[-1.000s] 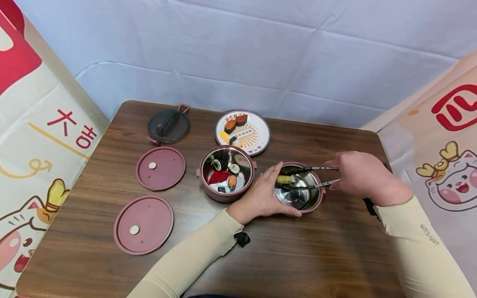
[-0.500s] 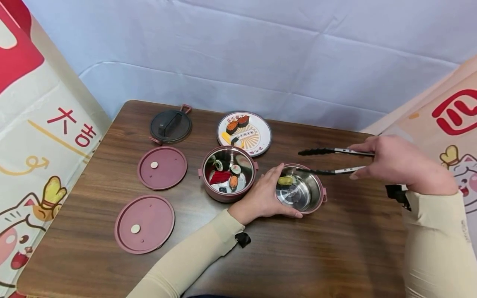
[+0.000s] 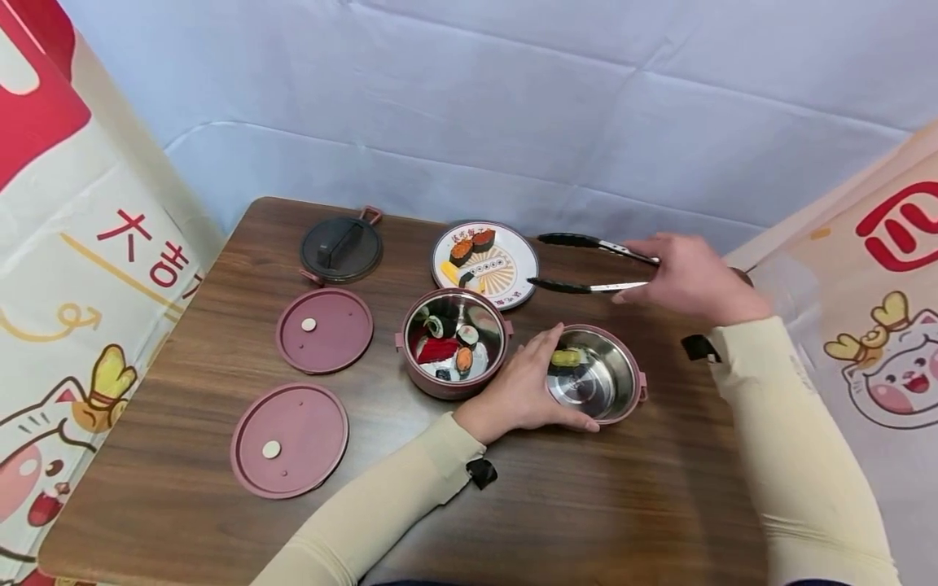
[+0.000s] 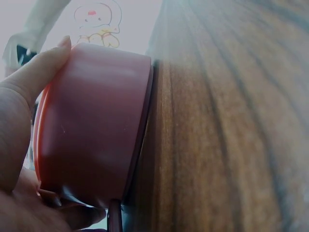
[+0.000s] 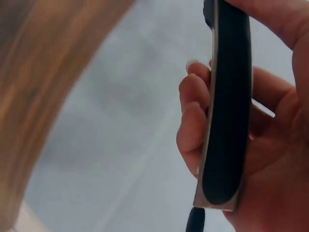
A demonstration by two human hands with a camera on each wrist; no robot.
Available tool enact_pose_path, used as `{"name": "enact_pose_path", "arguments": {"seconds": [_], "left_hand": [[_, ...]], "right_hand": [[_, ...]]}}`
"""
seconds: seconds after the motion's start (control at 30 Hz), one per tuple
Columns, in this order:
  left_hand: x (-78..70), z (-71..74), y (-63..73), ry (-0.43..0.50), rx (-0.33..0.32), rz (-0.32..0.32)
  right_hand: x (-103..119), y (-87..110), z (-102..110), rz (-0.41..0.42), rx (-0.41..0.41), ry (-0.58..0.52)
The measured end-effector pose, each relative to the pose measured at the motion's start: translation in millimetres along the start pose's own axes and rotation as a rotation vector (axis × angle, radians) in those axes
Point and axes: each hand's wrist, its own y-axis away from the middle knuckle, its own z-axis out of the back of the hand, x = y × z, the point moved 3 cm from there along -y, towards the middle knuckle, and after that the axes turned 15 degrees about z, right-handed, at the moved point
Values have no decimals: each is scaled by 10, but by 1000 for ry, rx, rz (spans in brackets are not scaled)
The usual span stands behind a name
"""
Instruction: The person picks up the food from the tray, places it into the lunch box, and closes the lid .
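Observation:
My left hand (image 3: 516,395) holds the side of the right pink steel-lined bowl (image 3: 628,370), thumb and fingers spread round it. In the left wrist view its smooth outer wall (image 4: 96,116) lies against that hand. A yellow-topped sushi piece (image 3: 566,358) is inside. Up and to the right, my right hand (image 3: 696,277) grips black-tipped tongs (image 3: 614,287). Their arms are spread with nothing between them, the tips by the right rim of a white plate (image 3: 519,277). On the plate lie orange-topped sushi (image 3: 461,251) and yellow-topped sushi (image 3: 449,272). A dark tong handle (image 5: 227,106) shows in the right wrist view.
Left of my left hand stands another pink bowl (image 3: 449,387) with several sushi pieces. Two pink lids (image 3: 325,330) and a dark lid with a handle (image 3: 341,248) lie on the left of the wooden table (image 3: 410,521). A cloth backdrop (image 3: 440,122) rises behind.
The tongs have come out of the right bowl, leaving the yellow-topped piece there, then moved up and left to the plate's edge with their arms spread. My left hand stays on the bowl.

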Motion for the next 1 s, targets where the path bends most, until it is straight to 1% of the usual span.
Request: {"name": "enact_pose_path", "arguments": {"seconds": [0.1,0.2,0.3,0.37,0.47,0.57,0.63,0.77,0.83,1.0], "left_hand": [[1,-6,6,1,-4,13],[0,-8,13,7,0,26],[5,-6,20,7,5,34],[9,-6,24,1,3,36],[14,-10,28,4,2,37],[17,-18,33,19,5,35],[20,-22,39,23,8,32],[10,-27,49,14,8,26],[-2,-29,52,9,5,24],[-24,-37,55,10,2,27]], "right_hand": [[86,-227,-153,9,60,-24],[191,-412,-287,44,115,-41],[285,-546,-387,69,155,-60],[336,-618,-435,71,171,-73],[408,-714,-486,90,191,-62],[459,-788,-551,106,208,-60],[477,-819,-599,115,223,-77],[466,-848,-684,141,232,-95],[454,-852,-706,154,229,-94],[443,-850,-714,193,199,-53]]}}
